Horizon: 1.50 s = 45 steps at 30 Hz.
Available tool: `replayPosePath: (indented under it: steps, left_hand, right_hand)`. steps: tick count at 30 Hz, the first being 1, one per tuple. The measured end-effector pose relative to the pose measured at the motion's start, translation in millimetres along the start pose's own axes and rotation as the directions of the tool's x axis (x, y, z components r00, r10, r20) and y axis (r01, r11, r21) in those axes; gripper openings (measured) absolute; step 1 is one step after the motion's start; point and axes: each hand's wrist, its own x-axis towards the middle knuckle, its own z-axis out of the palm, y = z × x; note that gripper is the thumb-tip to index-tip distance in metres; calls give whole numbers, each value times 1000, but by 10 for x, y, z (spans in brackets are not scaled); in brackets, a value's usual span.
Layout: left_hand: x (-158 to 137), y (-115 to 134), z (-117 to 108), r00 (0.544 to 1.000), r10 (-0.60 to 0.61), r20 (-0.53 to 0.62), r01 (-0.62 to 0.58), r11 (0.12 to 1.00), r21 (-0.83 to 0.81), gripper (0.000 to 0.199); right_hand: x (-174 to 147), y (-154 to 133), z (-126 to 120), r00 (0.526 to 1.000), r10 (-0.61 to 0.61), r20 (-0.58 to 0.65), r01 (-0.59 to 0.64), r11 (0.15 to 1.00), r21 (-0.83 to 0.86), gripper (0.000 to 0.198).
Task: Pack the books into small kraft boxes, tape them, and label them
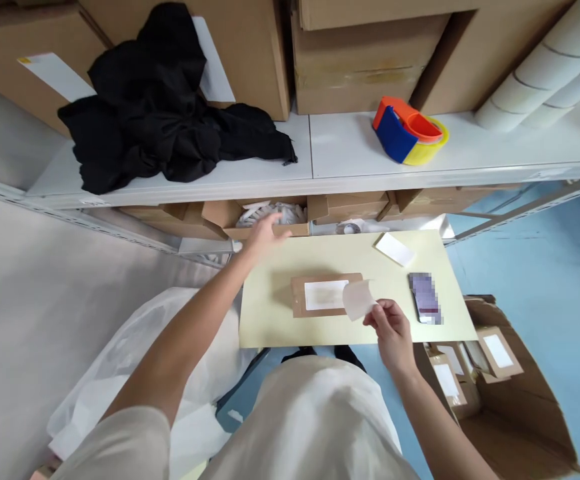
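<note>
White slip (pixel 358 300) pinched in my right hand (pixel 391 328).
Head view: the slip points to ten o'clock from that hand, overlapping the brown parcel's (pixel 298 299) three-o'clock end. My left hand (pixel 264 238), thumb spread wide, is at the yellow tabletop's (pixel 270 328) far edge, carton (pixel 220 214) at twelve, parcel between four and five.

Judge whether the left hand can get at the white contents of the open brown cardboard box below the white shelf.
Probably yes: the left hand is open at the near edge of the open brown cardboard box, and nothing visible covers the white contents; the white shelf seems to leave a gap.
</note>
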Motion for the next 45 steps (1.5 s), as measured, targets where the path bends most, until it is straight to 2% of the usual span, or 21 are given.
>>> replayPosePath:
  steps: [3,4,5,7,10,14,16,18,21,22,24,27,31,35,39,45]
  left_hand:
    - [-716,171,328,980,136,147,-136,991,-7,41]
    - [-957,214,457,935,258,243,-273,962,30,41]
    - [-1176,247,583,904,333,268,-364,928,78,41]
    - [-1508,285,797,893,392,223,-431,887,167,31]
    - [-1739,301,951,904,412,113,-427,873,234,8]
    - [-1798,289,893,921,389,-5,-381,903,198,10]
    - [-1805,259,832,949,304,-86,-295,950,103,9]
    - [-1804,210,781,979,163,-123,-173,982,-74,11]
    - [-1800,132,737,997,-25,-77,-3,940,-341,18]
    - [-1803,112,731,996,-63,-56,36,918,-396,19]
    - [-1826,82,734,993,-116,-18,95,886,-453,20]
    - [-1904,16,774,983,-181,35,179,886,-427,23]
    - [-2050,-185,860,970,-239,43,242,930,-275,24]
    - [-2125,-394,911,976,-219,-2,218,972,-87,22]
    - [-2012,-500,896,984,-180,2,180,984,-12,22]
    - [-1662,-702,907,957,-283,58,284,959,0,24]
  right_hand:
    - [4,-103,72,998,-29,58,29,1000,-6,24]
    - [-3,-128,93,997,-41,71,42,999,-11,25]
    - [-14,-147,112,995,-58,83,60,998,-19,26]
    - [-48,-164,142,988,-99,117,106,993,-52,28]
    - [-112,-161,154,967,-148,206,180,973,-142,29]
    - [-181,-186,57,938,-171,301,234,954,-186,28]
    - [-191,-208,-47,916,-203,346,283,939,-197,28]
    - [-170,-218,-166,903,-303,304,381,892,-244,32]
    - [-79,-210,-308,893,-431,125,446,816,-369,46]
    - [-41,-204,-335,903,-418,103,423,821,-384,49]
    - [25,-188,-364,932,-333,143,363,856,-368,45]
    - [62,-129,-378,953,-235,193,290,892,-347,28]
    - [-20,63,-413,975,-123,187,186,909,-374,33]
    - [-95,286,-420,988,-24,152,84,911,-403,37]
    - [14,383,-350,990,12,138,54,885,-462,39]
    - [385,401,-148,992,-2,129,77,810,-582,37]
